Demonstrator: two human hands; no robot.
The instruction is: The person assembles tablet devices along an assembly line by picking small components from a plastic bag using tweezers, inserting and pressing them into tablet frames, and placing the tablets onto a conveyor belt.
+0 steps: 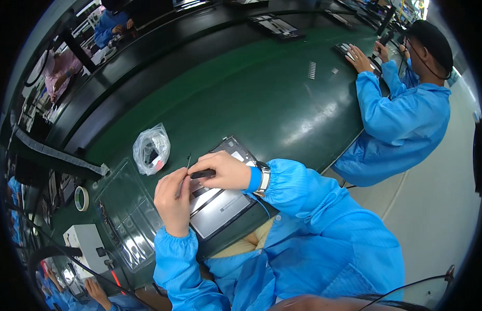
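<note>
My left hand is closed in a pinch, its fingertips at a small thin dark piece that sticks up and is too small to name. Close beside it, my right hand grips a black-handled tool, whose tip is hidden by my left fingers. Both hands are over an opened flat electronic device with a black frame and silver panels, lying tilted on the green bench in front of me. A watch and a blue wrist strap with a cord are on my right wrist.
To the left lie a clear plastic tray, a clear plastic bag with small contents, a tape roll and a white box. A co-worker in blue works at the right. More devices rest on the black far shelf.
</note>
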